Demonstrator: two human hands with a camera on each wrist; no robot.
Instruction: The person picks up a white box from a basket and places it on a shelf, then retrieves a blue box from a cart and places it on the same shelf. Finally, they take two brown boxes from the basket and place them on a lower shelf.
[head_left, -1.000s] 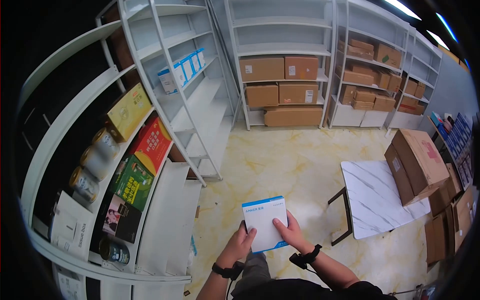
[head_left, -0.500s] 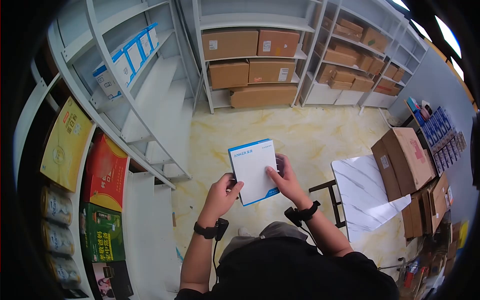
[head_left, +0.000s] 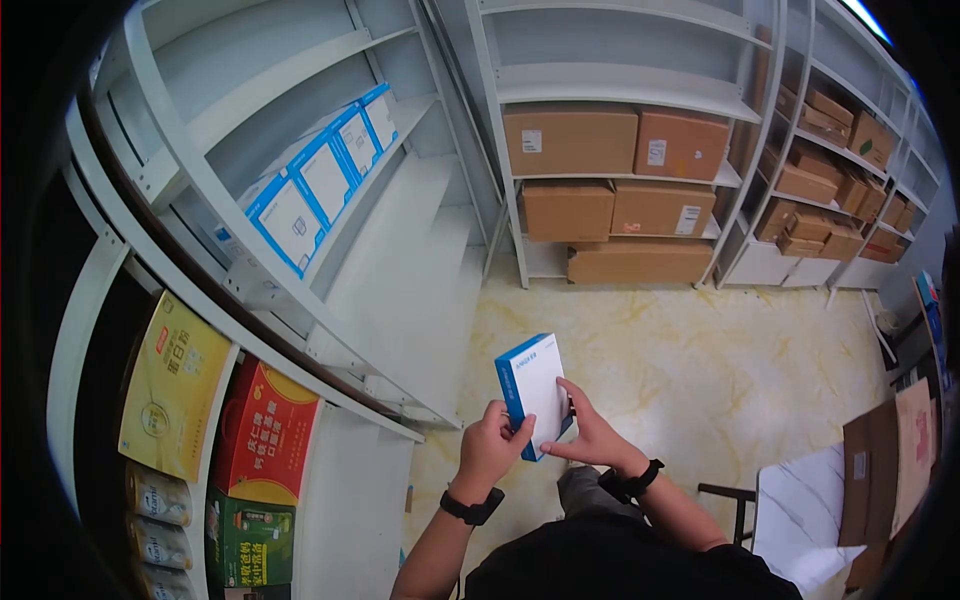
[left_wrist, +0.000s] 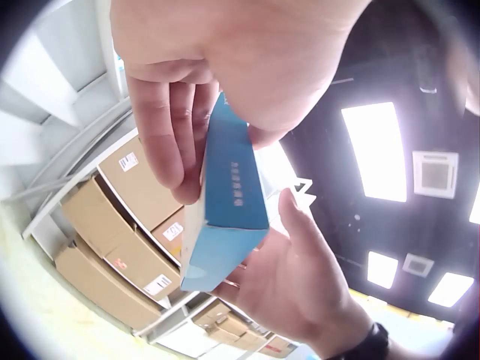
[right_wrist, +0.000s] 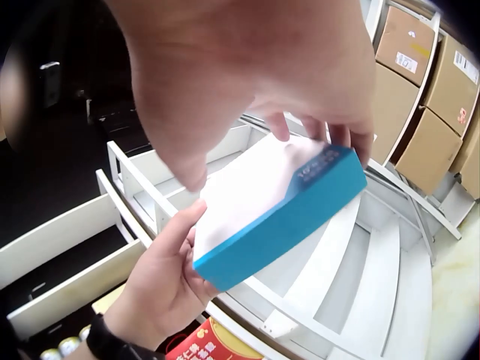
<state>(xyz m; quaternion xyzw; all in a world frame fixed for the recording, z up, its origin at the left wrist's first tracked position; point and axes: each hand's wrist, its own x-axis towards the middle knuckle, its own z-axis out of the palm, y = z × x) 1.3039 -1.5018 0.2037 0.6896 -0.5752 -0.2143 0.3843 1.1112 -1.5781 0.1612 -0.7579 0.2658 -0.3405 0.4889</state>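
A white and blue Anker box [head_left: 540, 385] is held tilted in front of the body, its blue side turned toward the left. My left hand [head_left: 492, 448] grips its lower left edge, thumb on the white face and fingers behind, as the left wrist view shows. My right hand [head_left: 598, 438] spans the right edge, fingertips at the side and thumb by the lower end. From the right wrist, the blue end of the box [right_wrist: 281, 229] faces the camera, with the right fingers [right_wrist: 339, 135] over its far edge.
Similar white and blue boxes [head_left: 325, 180] stand in a row on the left shelf. Nearer are a yellow box [head_left: 175, 385], a red box [head_left: 265, 430], a green box [head_left: 250, 540] and cans [head_left: 160, 495]. Cardboard boxes [head_left: 570, 140] fill the back rack; a marble-patterned table [head_left: 800, 510] stands right.
The box has turned from face-on to angled, showing its blue side. My right hand has shifted along its edge. The head view has swung left, nearer the shelf with similar boxes.
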